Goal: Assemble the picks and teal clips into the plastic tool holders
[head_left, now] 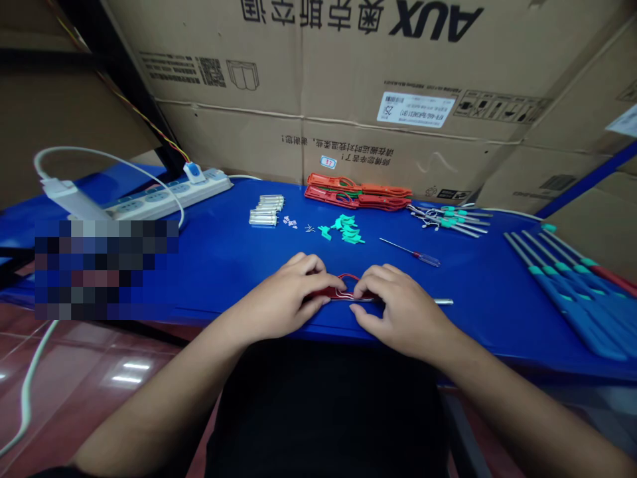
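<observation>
Left hand [279,297] and right hand [405,312] over a blue desk [213,269], viewed from the person's head. The fingers [312,267] of the left hand curl narrowly over the left end of a flat red plastic strip [326,294]. The fingers [374,279] of the right hand curl over its right end, with the thumb [361,315] pressed near the strip's lower edge. Both hands hold the strip, and their fingertips nearly meet around a thin wire loop [349,277] rising between them. The strip lies directly beneath the fingers, close to the front edge of the desk. A metal rod [442,301] projects rightward from beneath the right hand. Ahead of the fingers lie teal plastic clips [347,229], with a small screwdriver [411,252] ahead and to the right. Farther ahead are stacked orange-red plastic handles [358,192] and, to the left, clear tubes [266,211]. Well left of the fingers sits a white power strip [164,196].
</observation>
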Tool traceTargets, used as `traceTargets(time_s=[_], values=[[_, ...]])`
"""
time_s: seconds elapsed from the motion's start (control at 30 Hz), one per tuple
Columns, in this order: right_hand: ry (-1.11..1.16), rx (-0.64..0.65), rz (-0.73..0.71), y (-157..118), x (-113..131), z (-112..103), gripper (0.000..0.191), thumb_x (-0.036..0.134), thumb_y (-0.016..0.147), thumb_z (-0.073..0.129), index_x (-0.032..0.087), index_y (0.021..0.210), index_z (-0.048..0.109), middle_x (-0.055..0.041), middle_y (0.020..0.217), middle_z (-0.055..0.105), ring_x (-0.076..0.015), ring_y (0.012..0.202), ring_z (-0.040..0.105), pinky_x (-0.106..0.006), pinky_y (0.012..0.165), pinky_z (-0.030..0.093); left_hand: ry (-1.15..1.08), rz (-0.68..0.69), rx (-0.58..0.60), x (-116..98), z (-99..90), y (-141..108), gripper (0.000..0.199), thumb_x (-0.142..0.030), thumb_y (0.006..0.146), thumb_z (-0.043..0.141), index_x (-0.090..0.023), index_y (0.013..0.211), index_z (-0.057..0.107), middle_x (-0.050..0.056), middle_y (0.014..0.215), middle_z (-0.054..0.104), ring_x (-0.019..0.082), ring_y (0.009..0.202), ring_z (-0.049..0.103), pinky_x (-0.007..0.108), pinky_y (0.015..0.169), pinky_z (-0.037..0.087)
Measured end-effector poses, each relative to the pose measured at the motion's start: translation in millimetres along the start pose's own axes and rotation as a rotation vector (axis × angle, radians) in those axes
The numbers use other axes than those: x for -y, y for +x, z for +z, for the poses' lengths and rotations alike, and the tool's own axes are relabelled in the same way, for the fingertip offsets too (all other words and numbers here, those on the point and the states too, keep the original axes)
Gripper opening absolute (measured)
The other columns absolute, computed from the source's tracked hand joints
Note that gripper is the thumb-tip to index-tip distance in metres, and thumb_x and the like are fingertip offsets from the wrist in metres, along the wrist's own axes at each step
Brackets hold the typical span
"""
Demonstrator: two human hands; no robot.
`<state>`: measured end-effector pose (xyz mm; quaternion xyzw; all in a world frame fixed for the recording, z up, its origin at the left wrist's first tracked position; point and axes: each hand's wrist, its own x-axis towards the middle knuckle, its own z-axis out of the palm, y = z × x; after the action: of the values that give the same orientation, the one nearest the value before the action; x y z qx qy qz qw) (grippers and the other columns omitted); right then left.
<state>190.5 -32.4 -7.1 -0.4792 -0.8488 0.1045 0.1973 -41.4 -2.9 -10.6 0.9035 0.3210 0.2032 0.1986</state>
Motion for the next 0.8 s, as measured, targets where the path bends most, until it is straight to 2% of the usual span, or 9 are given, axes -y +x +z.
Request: traceTargets(time_s=[0.13, 0.3, 0.37, 0.57, 0.8], values=[[0.021, -0.044, 0.019, -6.2, 0.6, 0.0, 0.012, 0.02, 0.082, 0.067, 0.02, 0.093, 0.061, -0.0048, 0.097, 0.064, -0.0211, 0.09, 0.057, -0.038, 0.081, 0.046, 0.022, 0.009, 0.001, 0.5, 1.1, -0.2, 0.029, -0.02, 0.097, 0.051, -0.03, 0.12, 0.067, 0.006, 0.106, 0.056, 0.021, 0.103, 0.05, 0.037, 0.091, 0.046], [0.007, -0.051, 0.014, -18.6, -9.7, -2.0, 0.003, 0.021, 0.088, 0.063, 0.021, 0.091, 0.063, -0.0058, 0.095, 0.064, -0.0218, 0.09, 0.058, -0.04, 0.082, 0.047, 0.047, 0.007, 0.014, 0.4, 1.0, 0.3, 0.031, -0.02, 0.096, 0.052, -0.028, 0.122, 0.066, 0.007, 0.107, 0.056, 0.021, 0.103, 0.05, 0.038, 0.092, 0.045], [0.013, -0.034, -0.005, -21.2, -13.3, -2.7, 0.005, 0.023, 0.09, 0.061, 0.021, 0.092, 0.066, -0.0061, 0.096, 0.065, -0.0217, 0.09, 0.059, -0.04, 0.082, 0.046, 0.05, 0.007, 0.015, 0.5, 0.8, 0.4, 0.032, -0.021, 0.097, 0.051, -0.03, 0.123, 0.066, 0.007, 0.107, 0.056, 0.022, 0.102, 0.05, 0.038, 0.091, 0.046], [-0.015, -0.07, -0.011, -12.5, -9.7, 0.9, 0.007, 0.027, 0.09, 0.062, 0.021, 0.09, 0.066, -0.0052, 0.091, 0.069, -0.0213, 0.084, 0.058, -0.038, 0.078, 0.044, 0.039, 0.027, 0.005, 1.7, 1.0, -0.3, 0.031, -0.021, 0.096, 0.053, -0.029, 0.123, 0.067, 0.007, 0.107, 0.056, 0.022, 0.102, 0.05, 0.038, 0.091, 0.046], [-0.065, -0.133, 0.061, -7.6, 1.7, 13.1, 0.003, 0.02, 0.086, 0.064, 0.021, 0.083, 0.065, -0.0023, 0.08, 0.069, -0.0203, 0.078, 0.058, -0.036, 0.074, 0.039, 0.045, 0.022, 0.022, 1.6, 1.7, 0.2, 0.029, -0.021, 0.097, 0.051, -0.028, 0.12, 0.067, 0.007, 0.107, 0.055, 0.021, 0.104, 0.049, 0.038, 0.094, 0.044]])
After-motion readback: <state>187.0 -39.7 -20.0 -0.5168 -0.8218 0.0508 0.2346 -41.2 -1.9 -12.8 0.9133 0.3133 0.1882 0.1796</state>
